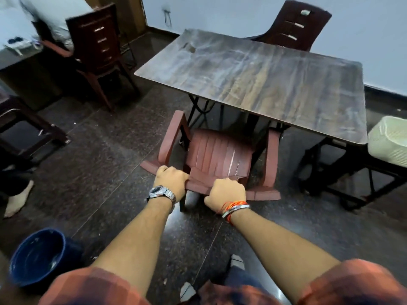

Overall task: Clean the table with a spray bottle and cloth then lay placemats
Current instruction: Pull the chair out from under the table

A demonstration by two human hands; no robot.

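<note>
A dark wood-grain table [264, 78] with streaky marks stands ahead of me. A reddish-brown plastic chair [218, 155] sits at its near side, its seat partly under the tabletop. My left hand [171, 180] and my right hand [225, 193] both grip the top edge of the chair's backrest. No spray bottle, cloth or placemat shows in this view.
A dark chair [295, 25] stands behind the table and another [97, 47] at the far left. A blue bucket [37, 256] is on the floor at my lower left. A pale basket [389, 142] sits at the right. Someone's bare foot [17, 201] is at the left edge.
</note>
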